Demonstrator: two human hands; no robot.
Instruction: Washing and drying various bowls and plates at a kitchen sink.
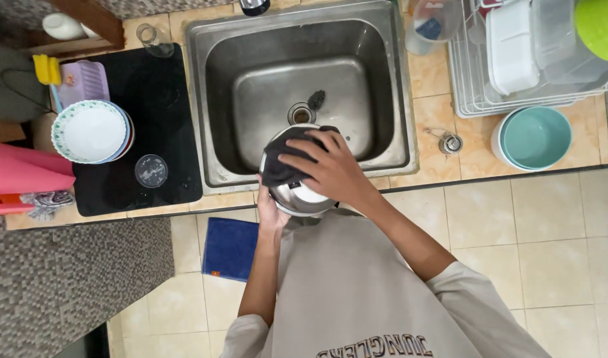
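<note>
A tiled kitchen counter (436, 106) runs across the top of the view, with a steel sink (297, 93) sunk into it and pale floor tiles below. At the sink's near edge the person holds a round steel pot (297, 197) over the rim. The left hand (269, 211) cups the pot from underneath on its left side, fingers wrapped up against the wall; how tightly it clamps cannot be told, since most of the palm is hidden. The right hand (330, 169) lies on top of the pot with fingers spread and pressed down on a dark cloth (282, 166), which is bunched across the pot's upper left part.

Just beyond the hands, the drain (301, 114) sits in the sink floor with a small dark scrubber (316, 99) beside it. Well to the left of the grip, a black mat (144, 132) carries a stack of patterned bowls (91, 131), a small glass (151, 170) turned mouth-up and a lilac plastic basket (85, 83). Below the left hand, a blue mat (229, 248) lies on the floor. Far to the right of the grip stand a white wire dish rack (516, 59) with containers in it, a teal basin (535, 137) near it, and a metal sink strainer (452, 142) on the counter between basin and sink.
</note>
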